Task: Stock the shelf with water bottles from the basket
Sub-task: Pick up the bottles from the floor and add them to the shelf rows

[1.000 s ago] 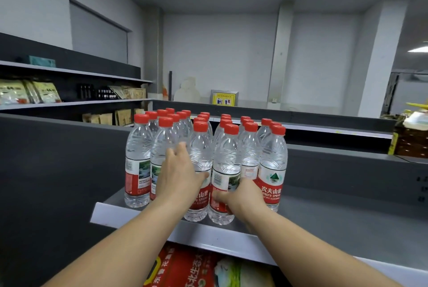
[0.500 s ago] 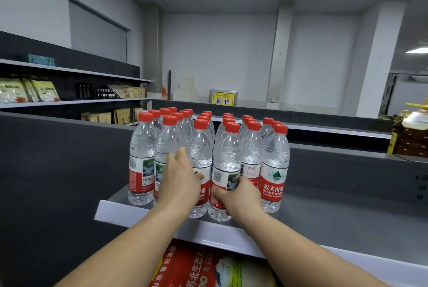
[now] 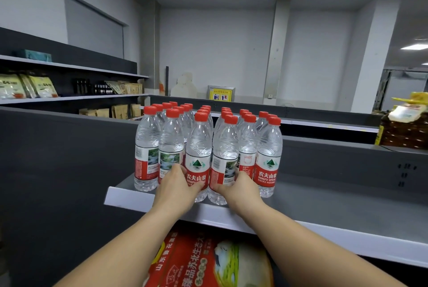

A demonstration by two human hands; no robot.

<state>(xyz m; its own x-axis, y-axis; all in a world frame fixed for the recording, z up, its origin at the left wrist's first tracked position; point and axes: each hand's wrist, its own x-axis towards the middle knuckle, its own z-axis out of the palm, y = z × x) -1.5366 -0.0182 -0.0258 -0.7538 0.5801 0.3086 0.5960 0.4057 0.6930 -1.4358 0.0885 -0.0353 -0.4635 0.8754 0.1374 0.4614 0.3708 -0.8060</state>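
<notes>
1. Grey shelf (image 3: pixel 324 203), store aisle behind.
2. Left hand (image 3: pixel 176 188) and right hand (image 3: pixel 240 188) each curl round a front-row water bottle (image 3: pixel 198 159).
3. Push square, low on the body; caps tip easily. Basket not in view.

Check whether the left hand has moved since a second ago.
Yes: the left hand slid down the bottles; fingertips once above the labels now lie on them.
</notes>
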